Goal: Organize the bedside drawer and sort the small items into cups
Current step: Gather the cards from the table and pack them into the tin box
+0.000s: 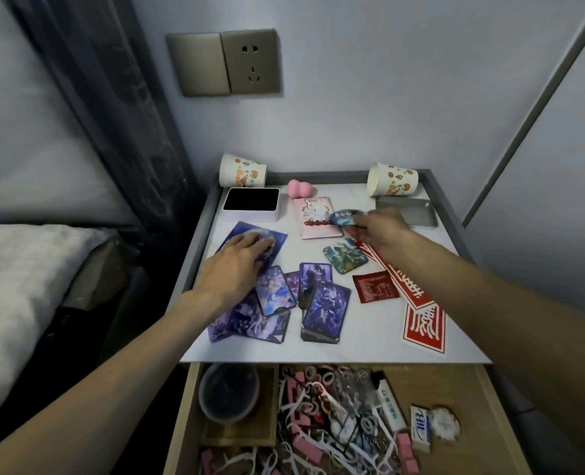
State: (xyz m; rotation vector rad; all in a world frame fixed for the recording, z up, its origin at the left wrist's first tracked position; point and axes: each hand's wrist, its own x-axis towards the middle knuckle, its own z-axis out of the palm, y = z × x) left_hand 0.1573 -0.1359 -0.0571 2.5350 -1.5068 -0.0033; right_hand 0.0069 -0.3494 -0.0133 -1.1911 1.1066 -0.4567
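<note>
A blue badge is pinched between thumb and fingertips of the right hand and is held just above a pink envelope at the back of the nightstand top. A round badge on a purple packet is covered by the fingers of the left hand; whether it is gripped or only rested on cannot be told.

Both paper cups lie on their sides at the back corners: the left cup and the right cup. The step is judged to be gathering the badges for a cup. It would be done best if the nearer right cup were stood upright first, so that a badge is dropped in and not rolled out again. A green badge just beside the right hand should be taken next.

Picture cards are scattered across the front, with a red sachet and red paper strips to the right. A pink sponge, a white box and a metal tray are set along the back.

Below, the drawer is pulled open and holds a plastic tub, a tangle of clips and hair ties, a lighter and an eraser. A wall socket is mounted above, and a bed is seen at the left
</note>
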